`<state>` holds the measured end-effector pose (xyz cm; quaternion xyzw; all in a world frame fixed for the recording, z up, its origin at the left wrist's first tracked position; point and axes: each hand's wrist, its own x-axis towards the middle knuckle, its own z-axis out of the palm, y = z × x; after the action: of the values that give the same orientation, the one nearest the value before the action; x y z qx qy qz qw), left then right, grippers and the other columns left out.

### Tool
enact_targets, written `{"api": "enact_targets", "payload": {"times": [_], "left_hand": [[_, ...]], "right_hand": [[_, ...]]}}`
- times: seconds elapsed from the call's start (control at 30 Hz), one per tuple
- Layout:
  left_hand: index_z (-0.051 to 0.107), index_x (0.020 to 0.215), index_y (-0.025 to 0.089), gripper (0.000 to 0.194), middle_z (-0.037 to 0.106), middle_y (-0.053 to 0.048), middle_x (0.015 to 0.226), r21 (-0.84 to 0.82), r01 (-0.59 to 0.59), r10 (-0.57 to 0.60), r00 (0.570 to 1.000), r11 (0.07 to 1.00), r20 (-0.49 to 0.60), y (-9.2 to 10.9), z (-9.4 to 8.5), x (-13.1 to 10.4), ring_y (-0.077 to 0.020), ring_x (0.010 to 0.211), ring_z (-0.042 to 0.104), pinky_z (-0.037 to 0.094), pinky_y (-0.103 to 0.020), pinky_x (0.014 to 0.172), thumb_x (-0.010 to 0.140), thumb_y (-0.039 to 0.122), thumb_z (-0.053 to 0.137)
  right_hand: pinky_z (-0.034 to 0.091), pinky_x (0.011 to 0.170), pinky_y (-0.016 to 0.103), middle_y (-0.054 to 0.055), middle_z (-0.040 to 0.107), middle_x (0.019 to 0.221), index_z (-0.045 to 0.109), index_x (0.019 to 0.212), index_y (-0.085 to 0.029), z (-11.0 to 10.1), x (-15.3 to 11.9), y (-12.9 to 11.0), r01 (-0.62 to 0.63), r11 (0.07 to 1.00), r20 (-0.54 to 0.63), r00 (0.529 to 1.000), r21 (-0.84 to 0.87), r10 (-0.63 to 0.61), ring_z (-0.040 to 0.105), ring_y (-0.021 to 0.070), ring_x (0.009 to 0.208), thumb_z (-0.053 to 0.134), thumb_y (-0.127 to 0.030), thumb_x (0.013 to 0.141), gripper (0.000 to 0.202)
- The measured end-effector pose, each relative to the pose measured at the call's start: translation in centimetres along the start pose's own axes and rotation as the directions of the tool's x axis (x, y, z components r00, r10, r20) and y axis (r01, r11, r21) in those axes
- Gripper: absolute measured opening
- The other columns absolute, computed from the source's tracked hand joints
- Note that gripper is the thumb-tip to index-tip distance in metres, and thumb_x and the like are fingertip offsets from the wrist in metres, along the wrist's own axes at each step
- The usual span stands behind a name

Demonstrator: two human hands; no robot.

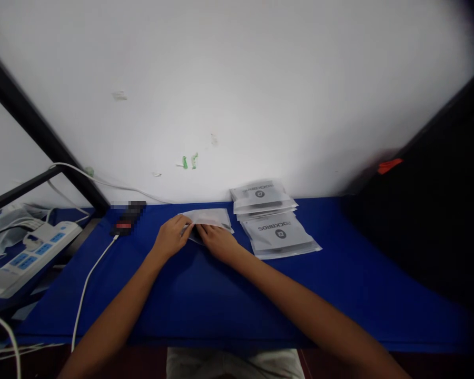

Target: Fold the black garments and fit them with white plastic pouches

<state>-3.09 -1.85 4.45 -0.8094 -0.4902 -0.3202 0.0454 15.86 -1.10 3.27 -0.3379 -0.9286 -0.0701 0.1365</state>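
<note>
A frosted plastic bag point(213, 214) lies on the blue-covered table near the wall, with both hands at its near edge. My left hand point(173, 235) pinches the bag's left edge between thumb and fingers. My right hand point(220, 243) reaches in at the bag's near side, its fingertips hidden by the bag and a dark item there that I cannot make out. Just right of the hands lie a stack of filled frosted bags point(260, 196) printed ROCKBROS and another such bag point(282, 235) in front, leaning against the stack.
A black device point(128, 218), partly blurred, lies at the left with a white cable point(87, 279) running to the front edge. A white power strip point(35, 258) with cables sits beyond the table's left side. A black frame post point(43, 126) stands left; something large and dark point(426, 210) stands right.
</note>
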Motion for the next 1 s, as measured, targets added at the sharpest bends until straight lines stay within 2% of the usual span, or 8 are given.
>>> {"api": "enact_targets", "payload": {"times": [0.13,0.23,0.37,0.5,0.67,0.8,0.93,1.0], "left_hand": [[0.06,0.112,0.019,0.024,0.068,-0.009,0.112,-0.015,0.004,-0.003,0.997,1.0,0.083,-0.4,0.3,0.0,-0.0217,0.105,0.064,0.051,-0.035,0.093,0.094,0.025,0.046],[0.047,0.137,0.015,0.051,0.057,-0.012,0.138,0.026,0.053,-0.058,0.946,0.998,0.319,-1.0,0.8,-0.2,-0.0228,0.124,0.056,0.045,-0.036,0.104,0.086,0.014,0.045],[0.052,0.135,0.014,0.052,0.057,-0.011,0.139,0.064,0.075,-0.097,0.872,0.995,0.48,-2.2,1.5,-0.8,-0.0217,0.127,0.055,0.041,-0.033,0.109,0.085,0.011,0.042],[0.048,0.14,0.014,0.053,0.044,-0.012,0.149,0.074,0.07,-0.098,0.849,0.995,0.519,-2.9,2.4,-0.9,-0.0249,0.139,0.04,0.031,-0.038,0.115,0.093,0.037,0.046],[0.039,0.146,0.015,0.054,0.033,-0.011,0.155,0.082,0.076,-0.108,0.844,0.994,0.525,-3.7,4.5,1.3,-0.0244,0.145,0.027,0.025,-0.044,0.117,0.1,0.041,0.03],[0.041,0.143,0.009,0.052,0.037,-0.018,0.152,0.099,0.095,-0.129,0.891,0.991,0.436,-3.1,5.0,4.0,-0.0297,0.145,0.028,0.023,-0.048,0.117,0.1,0.037,0.034],[0.031,0.147,0.012,0.056,0.04,-0.018,0.151,0.047,0.073,-0.084,0.944,0.996,0.32,1.5,4.1,3.4,-0.0274,0.142,0.034,0.028,-0.046,0.116,0.1,0.043,0.035],[0.025,0.15,0.017,0.071,0.04,-0.015,0.151,-0.12,-0.019,0.06,0.933,0.993,0.354,4.7,3.5,1.6,-0.0253,0.139,0.04,0.036,-0.041,0.112,0.093,0.054,0.047]], "right_hand": [[0.051,0.092,0.046,0.026,0.058,0.127,0.046,0.133,-0.006,0.9,1.9,0.9,-0.052,0.998,0.021,0.998,-0.023,0.052,0.06,0.0305,0.113,0.04,-0.006,0.093,0.041],[0.052,0.09,0.045,0.023,0.062,0.12,0.054,0.123,-0.009,0.8,1.3,1.4,0.06,0.998,0.057,0.997,-0.007,-0.059,0.062,0.0286,0.108,0.041,-0.007,0.094,0.032],[0.052,0.089,0.037,0.011,0.067,0.111,0.062,0.106,-0.018,-0.1,-2.4,0.8,0.322,0.943,0.067,0.942,0.082,-0.328,0.061,0.0208,0.106,0.044,-0.018,0.098,0.019],[0.045,0.102,0.041,0.013,0.062,0.127,0.06,0.114,-0.016,-1.4,-7.0,0.9,0.542,0.807,-0.068,0.837,0.234,-0.543,0.051,0.023,0.124,0.045,-0.016,0.096,0.024],[0.041,0.107,0.045,0.018,0.042,0.147,0.048,0.134,-0.016,-2.4,-8.8,3.4,0.237,0.903,-0.06,0.971,0.36,-0.23,0.041,0.0266,0.135,0.048,0.001,0.081,0.056],[0.046,0.101,0.046,0.018,0.045,0.142,0.035,0.144,-0.019,-2.5,-8.5,4.7,0.029,0.911,-0.039,0.999,0.412,-0.014,0.049,0.0256,0.128,0.044,0.004,0.076,0.072],[0.05,0.094,0.045,0.014,0.058,0.122,0.042,0.138,-0.016,-2.2,-8.6,4.5,-0.025,0.912,0.003,1.0,0.41,0.026,0.057,0.0245,0.112,0.044,0.003,0.076,0.065],[0.051,0.091,0.044,0.015,0.06,0.116,0.046,0.132,-0.012,-2.1,-8.7,4.3,-0.031,0.923,0.016,1.0,0.385,0.027,0.058,0.0249,0.107,0.046,0.002,0.077,0.057]]}}
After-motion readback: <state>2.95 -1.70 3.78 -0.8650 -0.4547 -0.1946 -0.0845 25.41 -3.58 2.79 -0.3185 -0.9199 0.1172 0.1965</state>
